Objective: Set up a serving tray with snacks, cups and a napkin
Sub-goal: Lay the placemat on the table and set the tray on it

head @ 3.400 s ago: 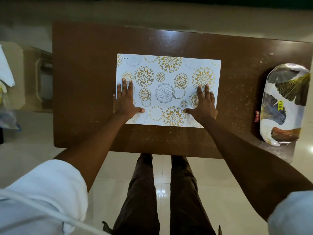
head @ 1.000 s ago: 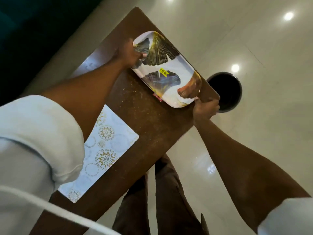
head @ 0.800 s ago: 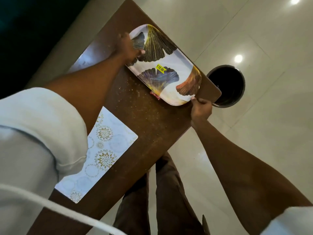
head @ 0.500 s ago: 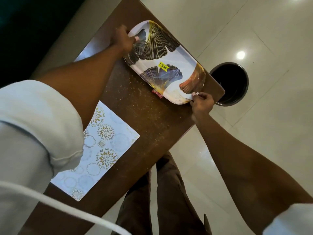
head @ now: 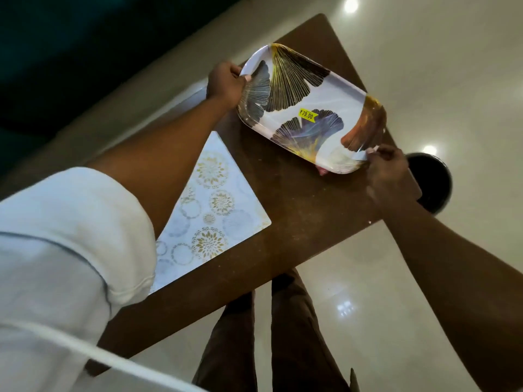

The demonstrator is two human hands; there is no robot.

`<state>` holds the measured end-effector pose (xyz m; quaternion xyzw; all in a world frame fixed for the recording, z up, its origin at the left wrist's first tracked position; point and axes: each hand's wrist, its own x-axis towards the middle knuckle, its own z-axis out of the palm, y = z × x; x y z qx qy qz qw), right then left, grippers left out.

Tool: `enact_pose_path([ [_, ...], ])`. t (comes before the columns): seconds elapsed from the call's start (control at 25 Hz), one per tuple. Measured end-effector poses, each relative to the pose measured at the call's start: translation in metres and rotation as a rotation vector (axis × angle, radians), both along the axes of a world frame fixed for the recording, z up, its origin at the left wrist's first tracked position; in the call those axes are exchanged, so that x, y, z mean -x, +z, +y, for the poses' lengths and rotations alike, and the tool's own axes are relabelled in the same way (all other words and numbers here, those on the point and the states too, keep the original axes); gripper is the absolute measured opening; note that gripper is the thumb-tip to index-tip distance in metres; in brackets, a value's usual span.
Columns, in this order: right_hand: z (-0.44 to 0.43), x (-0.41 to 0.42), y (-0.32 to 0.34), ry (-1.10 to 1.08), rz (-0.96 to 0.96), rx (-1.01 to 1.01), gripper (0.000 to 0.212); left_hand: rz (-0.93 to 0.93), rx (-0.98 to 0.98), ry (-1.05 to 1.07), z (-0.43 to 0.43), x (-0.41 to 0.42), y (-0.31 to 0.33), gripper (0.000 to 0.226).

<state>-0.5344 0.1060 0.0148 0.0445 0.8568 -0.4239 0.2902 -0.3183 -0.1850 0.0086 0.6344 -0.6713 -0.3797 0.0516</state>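
Both hands are on the serving tray (head: 308, 108), upper right of center in the frame, over the far end of the brown table (head: 297, 205). The left hand (head: 225, 83) is curled around its upper-left short rim, and the right hand (head: 389, 168) is pinching the lower-right rim. A patterned placemat (head: 215, 210) lies left of center, apart from the tray.

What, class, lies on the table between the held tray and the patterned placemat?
Nothing visible: only bare brown table separates the tray, held by the left hand and right hand, from the placemat.
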Motion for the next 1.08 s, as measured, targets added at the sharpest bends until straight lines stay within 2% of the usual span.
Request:
enact_pose_path([
  [0.12,-0.037,-0.025,0.012,0.225,0.01,0.039,0.037,0.038,0.027,0.148,-0.004,-0.075,0.015,0.024],
  [0.2,-0.063,-0.05,0.013,0.306,0.072,0.025,0.035,0.06,0.026,0.259,0.0,-0.126,0.023,0.023],
  [0.32,-0.102,-0.101,0.01,0.423,0.056,0.058,0.035,0.06,0.016,0.435,0.017,-0.213,0.029,0.025],
  [0.44,-0.122,-0.155,-0.001,0.578,0.048,0.062,0.034,0.151,-0.058,0.626,0.057,-0.294,0.025,0.009],
  [0.64,-0.109,-0.251,-0.017,0.82,0.019,0.031,0.033,0.152,-0.145,0.791,0.153,-0.412,0.001,0.016],
  [0.8,-0.083,-0.297,-0.028,0.876,0.007,0.016,0.032,0.172,-0.196,0.91,0.213,-0.455,-0.015,0.019],
  [1.0,-0.055,-0.317,-0.041,0.878,0.012,-0.053,0.03,0.189,-0.233,0.946,0.261,-0.469,-0.033,0.031],
  [1.08,-0.05,-0.316,-0.044,0.883,0.035,-0.088,0.03,0.212,-0.236,0.946,0.267,-0.468,-0.037,0.026],
])
